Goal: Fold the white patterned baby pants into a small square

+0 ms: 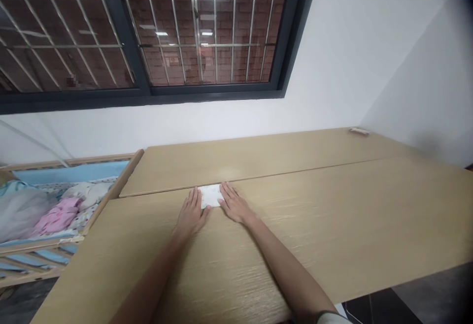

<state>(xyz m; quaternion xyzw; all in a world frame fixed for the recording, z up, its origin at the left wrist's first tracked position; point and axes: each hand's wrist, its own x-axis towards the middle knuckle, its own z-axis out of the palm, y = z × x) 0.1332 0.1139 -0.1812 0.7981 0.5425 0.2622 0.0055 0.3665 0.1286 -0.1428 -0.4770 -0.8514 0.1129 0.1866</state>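
One flat, folded white cloth lies between both hands.

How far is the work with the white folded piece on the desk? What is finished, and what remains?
Done: the white folded piece lies as a small flat rectangle on the wooden desk. In hand: the left hand and right hand rest flat against its two sides. Remaining: I cannot tell for certain; a pink garment lies loose in the crib nearby.

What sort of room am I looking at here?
Probably a nursery or childcare room: a wooden crib holds bedding and pink clothing, beside a light wood table under a barred window.
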